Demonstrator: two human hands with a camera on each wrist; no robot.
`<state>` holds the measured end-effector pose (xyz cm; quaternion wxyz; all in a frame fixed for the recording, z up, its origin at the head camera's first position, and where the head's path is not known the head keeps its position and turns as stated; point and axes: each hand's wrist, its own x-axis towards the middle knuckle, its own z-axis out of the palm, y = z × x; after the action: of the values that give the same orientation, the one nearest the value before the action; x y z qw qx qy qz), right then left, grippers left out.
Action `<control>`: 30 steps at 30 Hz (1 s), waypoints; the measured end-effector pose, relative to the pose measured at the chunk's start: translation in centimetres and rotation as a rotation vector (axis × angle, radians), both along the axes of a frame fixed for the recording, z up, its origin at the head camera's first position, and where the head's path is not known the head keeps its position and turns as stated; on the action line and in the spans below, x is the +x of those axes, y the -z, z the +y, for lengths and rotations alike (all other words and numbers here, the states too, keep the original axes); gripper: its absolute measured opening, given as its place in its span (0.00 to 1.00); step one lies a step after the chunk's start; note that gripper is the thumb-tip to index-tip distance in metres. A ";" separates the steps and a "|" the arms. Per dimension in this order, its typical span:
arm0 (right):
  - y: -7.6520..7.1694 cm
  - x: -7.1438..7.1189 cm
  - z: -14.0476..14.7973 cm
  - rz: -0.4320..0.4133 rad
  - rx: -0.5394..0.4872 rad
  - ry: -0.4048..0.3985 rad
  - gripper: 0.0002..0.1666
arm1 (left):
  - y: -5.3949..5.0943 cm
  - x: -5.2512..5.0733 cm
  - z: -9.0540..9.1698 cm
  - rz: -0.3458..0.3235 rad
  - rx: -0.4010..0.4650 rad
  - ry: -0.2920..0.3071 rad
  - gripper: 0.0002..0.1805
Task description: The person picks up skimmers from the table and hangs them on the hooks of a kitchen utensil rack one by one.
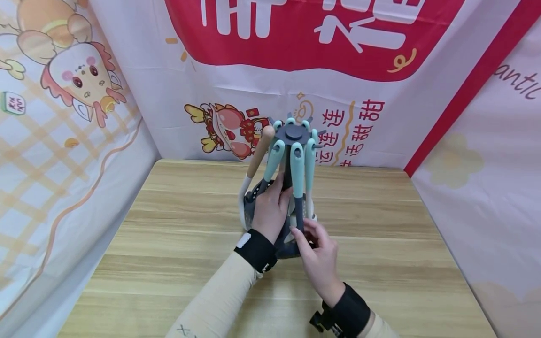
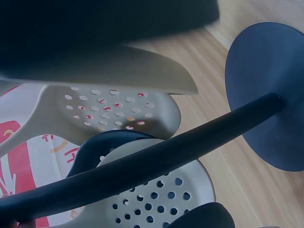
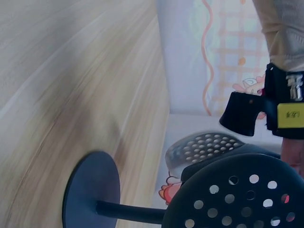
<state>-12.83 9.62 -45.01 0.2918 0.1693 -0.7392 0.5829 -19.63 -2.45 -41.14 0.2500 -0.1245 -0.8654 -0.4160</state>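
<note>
A utensil rack (image 1: 294, 134) stands mid-table, its dark round top ringed with hooks. Mint-handled kitchen utensils hang around it, plus one with a brown handle (image 1: 263, 145). My left hand (image 1: 270, 211) reaches in among them and grips the central pole (image 2: 142, 166); its fingertips are partly hidden. On the near side, my right hand (image 1: 319, 249) pinches the lower part of a dark skimmer (image 1: 299, 211) hanging by its mint handle. The dark perforated head (image 3: 242, 190) looms close in the right wrist view. White perforated heads (image 2: 118, 107) hang behind the pole.
The rack's round dark base (image 2: 268, 95) rests on the wooden table (image 1: 181, 206). Printed cloth (image 1: 148, 80) walls the table at the back and both sides. Hanging heads crowd closely around the pole.
</note>
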 end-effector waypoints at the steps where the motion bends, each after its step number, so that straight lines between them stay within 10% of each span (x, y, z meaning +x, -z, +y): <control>1: 0.0 -0.1 0.0 -0.016 0.003 0.007 0.13 | 0.0 0.0 0.0 0.000 0.001 0.005 0.22; 12: -0.3 -1.4 0.0 -0.135 0.079 0.065 0.11 | 0.2 0.7 -0.2 -0.019 0.005 0.076 0.29; 20: -0.4 -2.0 0.4 -0.023 0.240 0.151 0.13 | 0.3 3.3 0.8 -0.090 0.102 0.094 0.33; 30: 0.4 -1.4 1.4 0.004 0.168 0.070 0.20 | 1.5 6.8 0.1 -0.175 0.183 0.119 0.33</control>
<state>-14.28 11.05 -45.42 0.2981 0.1687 -0.7905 0.5078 -12.84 -2.33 -42.61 0.1588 -0.1158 -0.8334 -0.5165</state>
